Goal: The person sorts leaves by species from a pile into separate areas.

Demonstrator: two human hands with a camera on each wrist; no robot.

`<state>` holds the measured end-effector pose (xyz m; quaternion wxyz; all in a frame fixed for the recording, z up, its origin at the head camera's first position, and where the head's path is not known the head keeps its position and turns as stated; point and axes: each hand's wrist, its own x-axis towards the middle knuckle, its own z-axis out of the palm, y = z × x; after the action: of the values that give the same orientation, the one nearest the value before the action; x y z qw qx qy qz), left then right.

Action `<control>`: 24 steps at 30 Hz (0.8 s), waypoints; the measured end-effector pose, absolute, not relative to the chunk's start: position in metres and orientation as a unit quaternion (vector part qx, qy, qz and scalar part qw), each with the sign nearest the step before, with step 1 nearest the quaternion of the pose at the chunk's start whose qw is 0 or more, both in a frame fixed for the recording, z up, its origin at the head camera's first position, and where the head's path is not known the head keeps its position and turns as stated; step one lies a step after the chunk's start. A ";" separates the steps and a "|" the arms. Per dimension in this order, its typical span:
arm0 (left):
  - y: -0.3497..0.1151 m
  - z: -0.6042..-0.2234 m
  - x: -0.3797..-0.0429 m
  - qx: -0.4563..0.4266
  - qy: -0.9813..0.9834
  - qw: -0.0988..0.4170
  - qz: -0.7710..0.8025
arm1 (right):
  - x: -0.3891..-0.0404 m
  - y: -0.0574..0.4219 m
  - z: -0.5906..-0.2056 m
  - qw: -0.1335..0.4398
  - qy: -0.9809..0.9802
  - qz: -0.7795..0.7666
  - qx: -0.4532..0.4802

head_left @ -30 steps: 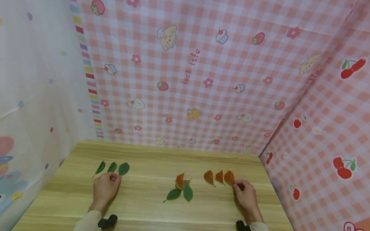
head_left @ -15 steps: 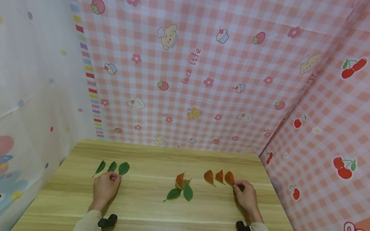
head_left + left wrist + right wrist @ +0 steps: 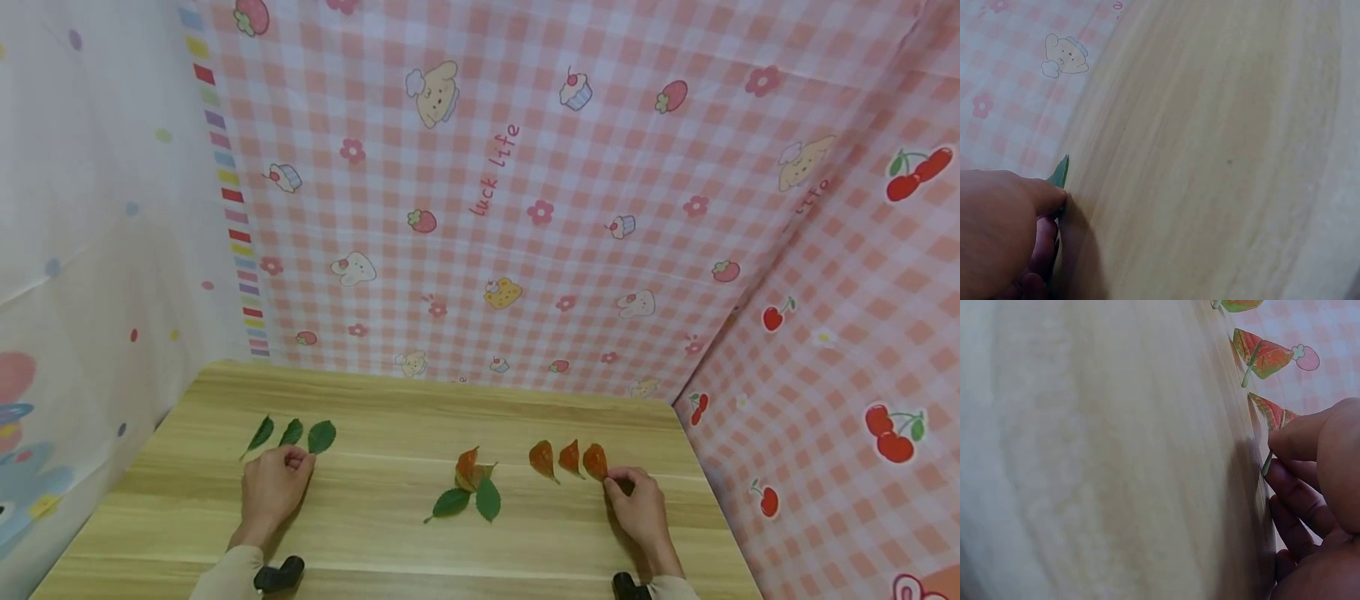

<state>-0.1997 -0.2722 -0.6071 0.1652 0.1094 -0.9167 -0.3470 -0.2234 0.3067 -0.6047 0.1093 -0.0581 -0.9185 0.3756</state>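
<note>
My left hand (image 3: 274, 490) is at the left of the table, its thumb and fingertips pinching the stem end of a rounded green leaf (image 3: 322, 437). In the left wrist view the tip of that green leaf (image 3: 1061, 172) shows past the thumb. Two narrower green leaves, one curled (image 3: 261, 433) and one partly behind the hand (image 3: 292, 432), lie alongside. On the right, my right hand (image 3: 637, 510) pinches the stem of a red-orange leaf (image 3: 595, 461); its stem (image 3: 1267, 464) shows between thumb and fingers in the right wrist view. Two more red-orange leaves (image 3: 542, 459) (image 3: 569, 457) complete that row.
Mid-table lies a cluster: a red-orange leaf (image 3: 467, 468), a brownish leaf (image 3: 486, 473) and two green leaves (image 3: 451, 503) (image 3: 488, 499). The wood-grain table (image 3: 390, 550) meets a pink checked cloth (image 3: 465, 275) at the back, with printed cloths on both sides.
</note>
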 end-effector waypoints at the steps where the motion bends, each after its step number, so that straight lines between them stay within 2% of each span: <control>1: -0.272 -0.607 -0.200 0.110 -0.916 0.166 -0.347 | -0.223 0.307 -0.604 0.109 -0.918 0.376 -0.058; 12: -0.273 -0.609 -0.199 0.114 -0.913 0.180 -0.347 | -0.223 0.306 -0.604 0.117 -0.918 0.375 -0.059; 24: -0.273 -0.608 -0.198 0.111 -0.910 0.181 -0.356 | -0.222 0.308 -0.607 0.101 -0.915 0.387 -0.059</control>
<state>-0.1983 -0.2729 -0.6080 0.1812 0.1113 -0.9102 -0.3556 -0.2223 0.3083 -0.6068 0.1010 -0.0595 -0.9148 0.3865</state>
